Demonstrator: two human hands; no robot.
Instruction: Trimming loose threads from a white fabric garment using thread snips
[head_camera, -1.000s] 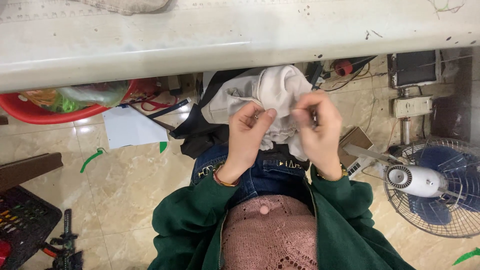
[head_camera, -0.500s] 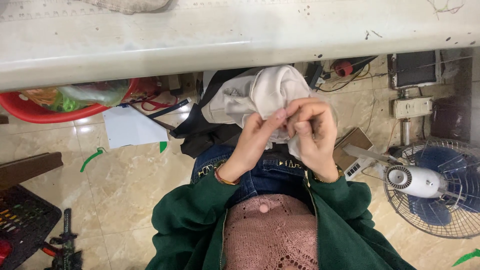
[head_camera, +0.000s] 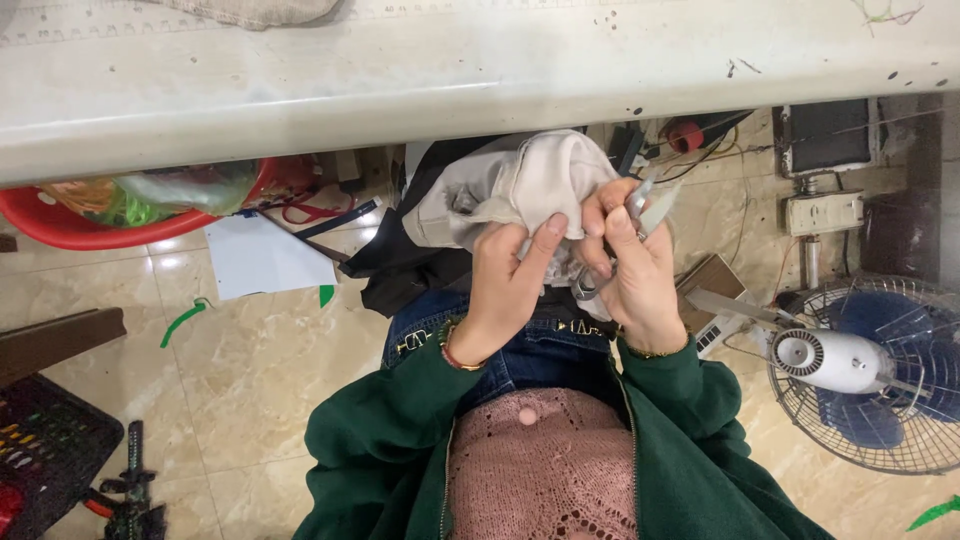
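Observation:
I sit at the edge of a pale worktable (head_camera: 480, 80) and look down at my lap. My left hand (head_camera: 505, 285) pinches a fold of a cream-coloured garment (head_camera: 520, 180) that lies bunched over my knees. My right hand (head_camera: 630, 270) grips small metal snips (head_camera: 640, 205), their blades pointing up beside the cloth, and its fingers also touch the fabric. The two hands are close together, fingertips almost meeting. A dark garment (head_camera: 400, 265) hangs under the cream one. I wear a green jacket and a pink knitted top.
A red basin (head_camera: 90, 225) with plastic bags sits under the table at left, beside a white sheet of paper (head_camera: 260, 260) on the tiled floor. A floor fan (head_camera: 870, 370) stands at right. Cables and a power strip (head_camera: 825, 210) lie behind it.
My hands have come together over the cream garment, and the right hand now holds the snips up against the cloth. The garment has been bunched and turned slightly.

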